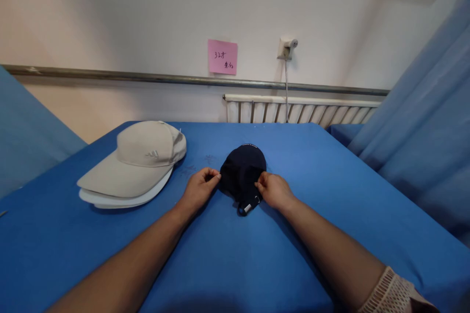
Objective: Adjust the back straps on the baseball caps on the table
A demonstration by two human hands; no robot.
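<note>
A dark navy or black cap lies on the blue-covered table, its brim toward the wall and its strap with a metal buckle toward me. At the cap's left edge, my left hand pinches the fabric between thumb and fingers. My right hand grips the right side near the strap, fingers closed on the cloth. To the left, a beige cap with a small logo rests on top of one or more white-brimmed caps.
The blue table cover reaches toward the wall. Behind it are a white radiator, a metal rail, a pink note and a plugged-in socket. Blue curtains hang on both sides.
</note>
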